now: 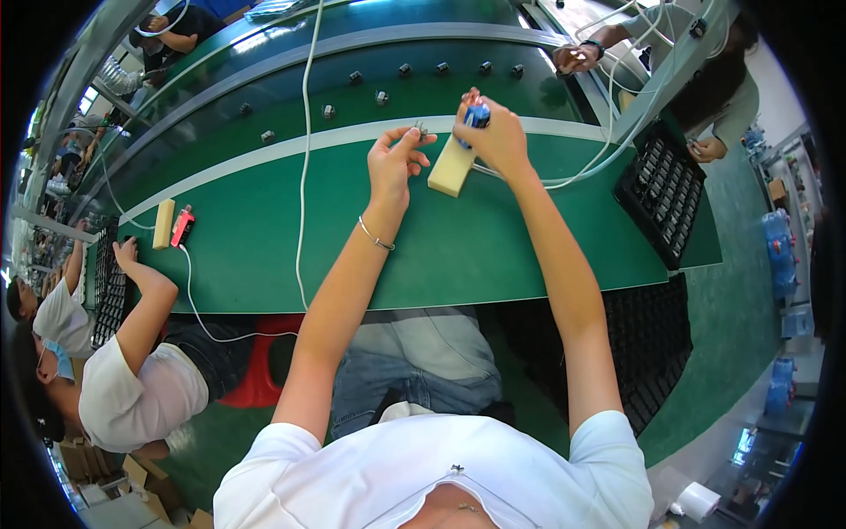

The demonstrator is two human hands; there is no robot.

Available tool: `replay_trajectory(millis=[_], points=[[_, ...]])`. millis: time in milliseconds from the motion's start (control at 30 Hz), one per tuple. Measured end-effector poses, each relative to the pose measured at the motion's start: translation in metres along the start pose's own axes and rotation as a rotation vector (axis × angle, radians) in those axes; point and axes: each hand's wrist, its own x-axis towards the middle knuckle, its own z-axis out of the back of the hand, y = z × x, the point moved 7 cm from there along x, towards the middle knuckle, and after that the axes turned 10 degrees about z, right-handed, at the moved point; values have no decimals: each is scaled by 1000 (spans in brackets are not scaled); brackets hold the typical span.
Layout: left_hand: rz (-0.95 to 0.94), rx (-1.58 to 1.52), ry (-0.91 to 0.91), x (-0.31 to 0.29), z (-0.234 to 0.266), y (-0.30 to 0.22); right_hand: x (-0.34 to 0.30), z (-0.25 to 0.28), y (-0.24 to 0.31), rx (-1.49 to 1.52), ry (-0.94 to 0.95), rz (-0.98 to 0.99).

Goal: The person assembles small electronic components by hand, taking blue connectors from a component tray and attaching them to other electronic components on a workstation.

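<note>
My left hand (396, 167) is closed in a pinch, thumb against fingers, on a small metal part (421, 132) with thin prongs. Just to its right, my right hand (499, 138) wraps round a small blue device (477, 115) with a reddish, copper-looking end; my fingers cover much of it. Directly below that hand, a pale yellow block (452, 167) lies on the green table (397, 256). A white cable (564, 183) runs off to the right from beside the block; where it starts is hidden behind my right hand.
Beyond the table's pale rail, several small metal parts (382, 98) sit on a green belt (291, 97). A black tray of parts (663, 189) stands at right. At left are a red device (182, 227) and another yellow block (164, 224). A hanging cable (305, 176) crosses the table. Co-workers sit nearby.
</note>
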Motion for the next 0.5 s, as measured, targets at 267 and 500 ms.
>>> replay_trajectory(millis=[267,500], points=[[6,4,-77,9,17,2,66,-37,-51,-312,34,-67],[-33,53,-53,6,2,-7,70,-21,-49,-246,-13,-2]])
